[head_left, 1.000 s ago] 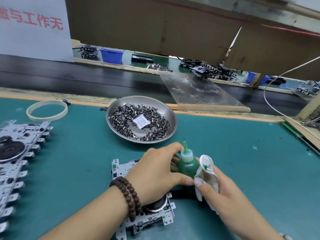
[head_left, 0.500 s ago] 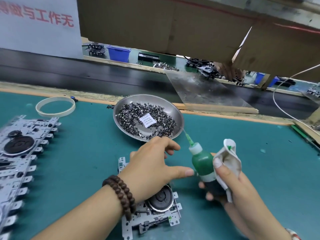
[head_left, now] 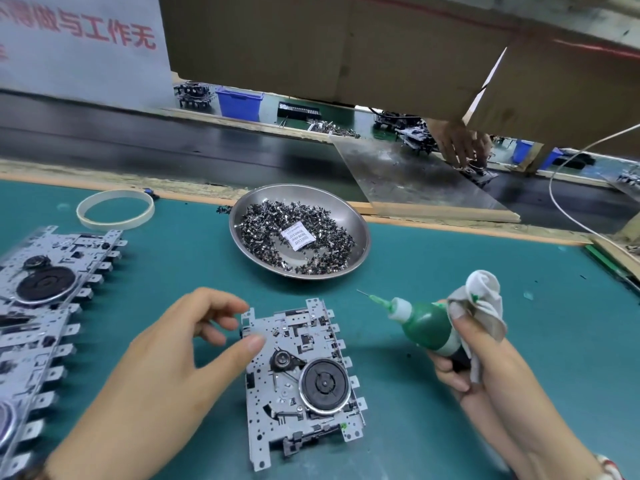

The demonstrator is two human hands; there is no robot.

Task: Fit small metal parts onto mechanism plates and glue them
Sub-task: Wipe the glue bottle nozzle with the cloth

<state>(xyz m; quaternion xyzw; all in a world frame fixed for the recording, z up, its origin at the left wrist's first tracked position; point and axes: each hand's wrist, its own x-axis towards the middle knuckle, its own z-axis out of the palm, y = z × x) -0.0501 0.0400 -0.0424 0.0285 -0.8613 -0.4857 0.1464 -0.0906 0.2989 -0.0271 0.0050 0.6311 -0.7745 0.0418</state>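
Our right hand [head_left: 485,362], at the lower right of the frame, has its grip closed around the green glue bottle [head_left: 426,327], with a white cloth [head_left: 485,299] pinched against it. The bottle is tilted, its needle tip [head_left: 363,293] pointing to the upper left, clear of the plate. Our left hand [head_left: 180,348], at lower centre-left, holds nothing: its grip is loose, fingers half curled, the thumb [head_left: 247,346] at the upper left corner of the mechanism plate [head_left: 298,379]; we cannot tell whether it touches. The plate lies flat on the green bench [head_left: 485,258] between both hands, a black round wheel [head_left: 323,382] on its right half. Above it, at frame centre, stands a steel dish [head_left: 360,237] holding small metal parts [head_left: 263,230] and a white paper label [head_left: 298,235]. At the left edge lie more plates [head_left: 45,278], with a pale ring [head_left: 115,209] above them.
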